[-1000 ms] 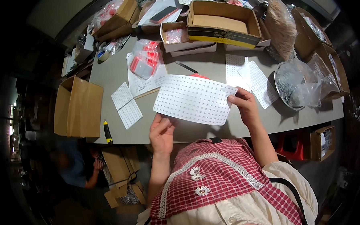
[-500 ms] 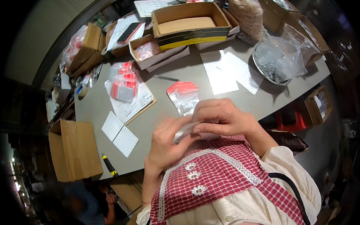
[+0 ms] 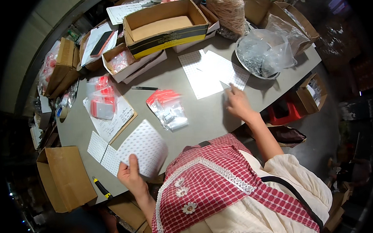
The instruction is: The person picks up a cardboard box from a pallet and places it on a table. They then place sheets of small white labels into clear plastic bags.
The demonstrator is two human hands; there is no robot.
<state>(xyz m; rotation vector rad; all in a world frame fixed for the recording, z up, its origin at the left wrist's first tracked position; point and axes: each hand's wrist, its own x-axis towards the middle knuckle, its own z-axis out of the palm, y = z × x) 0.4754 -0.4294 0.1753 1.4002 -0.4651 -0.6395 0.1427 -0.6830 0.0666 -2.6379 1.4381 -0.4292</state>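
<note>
My left hand [image 3: 133, 179] holds a white sheet [image 3: 143, 148] printed with rows of small marks, the thumb on top; its far edge is slightly blurred. On the right, my right hand [image 3: 239, 103] reaches over the table with its index finger stretched out at the lower edge of a similar white sheet [image 3: 228, 69]. That sheet overlaps another printed sheet [image 3: 195, 80]. Between my hands lies a fanned pile of small clear zip bags [image 3: 168, 111] with red tops. Two smaller printed pieces [image 3: 105, 153] lie partly beside the sheet in my left hand.
A bowl [image 3: 239, 56] of small metal parts with a plastic bag stands at the right. Open cardboard boxes [image 3: 166, 40] line the back. More red-topped bags [image 3: 103, 97] lie on a clipboard at left. A dark, slim tool [image 3: 144, 88] and a yellow-black utility knife [image 3: 101, 187] lie on the table.
My hands were together near my chest around a pale thing; they have parted. The left has moved left and holds the sheet; the right has stretched out to the sheets at right. The view has shifted.
</note>
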